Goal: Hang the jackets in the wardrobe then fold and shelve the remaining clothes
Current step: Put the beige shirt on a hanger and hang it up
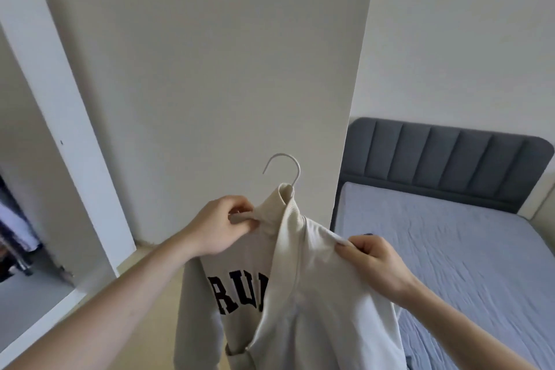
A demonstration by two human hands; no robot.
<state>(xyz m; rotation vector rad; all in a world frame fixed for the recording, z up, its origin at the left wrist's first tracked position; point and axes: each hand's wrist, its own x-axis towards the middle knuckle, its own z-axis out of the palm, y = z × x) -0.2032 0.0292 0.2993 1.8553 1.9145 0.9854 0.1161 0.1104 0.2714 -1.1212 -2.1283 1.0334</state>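
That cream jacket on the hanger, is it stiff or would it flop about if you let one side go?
Probably floppy: the jacket drapes in soft folds and its sleeve hangs limp. It likely slides off easily too, since the left hand pinches the collar and the right hand pinches the shoulder to keep it seated. The hanger looks thin, so probably light.

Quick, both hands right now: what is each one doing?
Left hand: pinches the ribbed collar of the cream jacket with dark letters.
Right hand: pinches the jacket's shoulder fabric, over the white hanger.
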